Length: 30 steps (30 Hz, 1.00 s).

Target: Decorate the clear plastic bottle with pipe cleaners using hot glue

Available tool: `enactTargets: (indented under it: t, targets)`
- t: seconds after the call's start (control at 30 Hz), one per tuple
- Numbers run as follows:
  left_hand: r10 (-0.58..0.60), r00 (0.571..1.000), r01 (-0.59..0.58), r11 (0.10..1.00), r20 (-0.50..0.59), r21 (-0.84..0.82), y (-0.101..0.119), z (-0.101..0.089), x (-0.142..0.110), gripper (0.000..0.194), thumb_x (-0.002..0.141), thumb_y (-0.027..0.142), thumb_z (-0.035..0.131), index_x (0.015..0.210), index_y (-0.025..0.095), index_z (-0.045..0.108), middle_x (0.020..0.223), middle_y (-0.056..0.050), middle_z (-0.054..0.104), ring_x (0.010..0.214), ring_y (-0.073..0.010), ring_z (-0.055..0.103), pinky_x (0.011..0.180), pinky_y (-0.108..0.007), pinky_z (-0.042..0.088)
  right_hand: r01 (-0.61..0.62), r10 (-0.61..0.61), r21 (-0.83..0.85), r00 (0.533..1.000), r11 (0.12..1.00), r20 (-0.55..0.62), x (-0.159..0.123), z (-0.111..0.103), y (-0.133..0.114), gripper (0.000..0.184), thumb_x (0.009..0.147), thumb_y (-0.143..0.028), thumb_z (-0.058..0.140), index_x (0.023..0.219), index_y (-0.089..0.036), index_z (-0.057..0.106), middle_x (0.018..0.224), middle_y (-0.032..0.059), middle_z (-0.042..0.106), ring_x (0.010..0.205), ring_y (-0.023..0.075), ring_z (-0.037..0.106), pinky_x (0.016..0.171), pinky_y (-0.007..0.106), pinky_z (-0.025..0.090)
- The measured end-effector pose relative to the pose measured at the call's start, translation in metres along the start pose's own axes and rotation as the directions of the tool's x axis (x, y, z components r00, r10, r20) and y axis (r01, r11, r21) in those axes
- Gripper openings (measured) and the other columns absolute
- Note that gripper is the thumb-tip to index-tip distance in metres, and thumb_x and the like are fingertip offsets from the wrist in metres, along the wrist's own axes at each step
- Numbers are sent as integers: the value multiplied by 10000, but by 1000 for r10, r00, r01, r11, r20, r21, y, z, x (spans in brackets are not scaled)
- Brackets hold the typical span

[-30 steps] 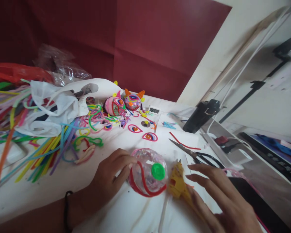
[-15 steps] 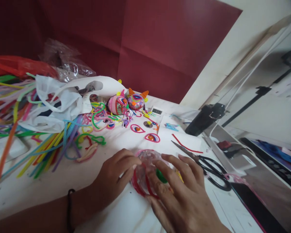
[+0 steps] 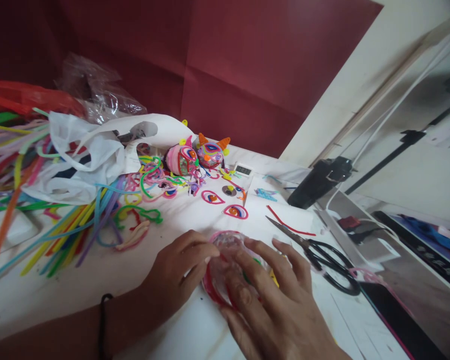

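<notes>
Clear plastic ball (image 3: pixel 216 281) with red strips (image 3: pixel 209 281), sitting on white table (image 3: pixel 183 327) between left hand (image 3: pixel 178 265) and right hand (image 3: pixel 281 297). Left: thumb and forefinger tips close together against ball's left side; can't tell if pinching a strip. Right: fingers spread apart, laid over ball's top and right side, hiding most of that half. Green cap (image 3: pixel 256 261) just showing between right fingers. Black-handled scissors (image 3: pixel 306 244) near, beyond right hand's outer side. Two pink-edged eye shapes (image 3: pixel 235 212) lying past the ball.

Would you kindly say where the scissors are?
In the head view, the scissors lie right of centre, beside the right hand and below the red strip.
</notes>
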<state>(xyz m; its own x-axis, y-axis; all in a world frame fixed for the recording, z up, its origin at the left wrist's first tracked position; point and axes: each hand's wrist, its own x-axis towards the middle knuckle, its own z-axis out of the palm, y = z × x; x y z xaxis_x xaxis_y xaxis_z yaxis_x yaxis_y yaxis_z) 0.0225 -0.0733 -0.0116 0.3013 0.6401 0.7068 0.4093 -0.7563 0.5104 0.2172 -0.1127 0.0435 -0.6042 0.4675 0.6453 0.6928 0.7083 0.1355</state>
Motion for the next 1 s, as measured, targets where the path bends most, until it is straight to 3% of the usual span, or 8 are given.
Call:
enactTargets:
  t: [0.3, 0.47, 0.67, 1.0]
  targets:
    - [16, 1000, -16, 1000, 22, 4, 0, 0, -2, 268, 928, 79, 448, 1049, 240, 626, 956, -7, 626, 853, -132, 618, 756, -236, 506, 19, -20, -24, 999, 1000, -29, 1, 0, -2, 190, 897, -271, 583, 1017, -168, 689, 1108, 58, 748, 1148, 292, 524, 1083, 492, 239]
    - [33, 999, -34, 999, 21, 21, -3, 1, -2, 251, 952, 101, 437, 1048, 243, 621, 948, -5, 614, 835, -127, 603, 740, -227, 487, 8, -8, -10, 997, 1000, -81, -2, 4, -6, 186, 872, -279, 632, 1005, -169, 701, 1085, 39, 758, 1154, 283, 542, 1116, 474, 223]
    - [57, 998, -58, 998, 27, 28, -2, -2, -3, 235, 964, 122, 452, 1073, 246, 619, 961, -11, 609, 839, -134, 588, 746, -238, 482, -16, 16, 17, 999, 1000, -41, -4, 2, -1, 224, 880, -340, 609, 1015, -183, 695, 1169, 53, 730, 1171, 310, 541, 1093, 504, 236]
    - [72, 994, -79, 994, 84, 73, 0, -8, 5, 270, 944, 104, 471, 1116, 240, 628, 997, -30, 639, 908, -166, 589, 802, -291, 479, -114, 108, 244, 993, 963, 39, -5, -12, 9, 307, 873, -315, 635, 1151, -185, 652, 1266, 119, 666, 1290, 342, 515, 1070, 578, 333]
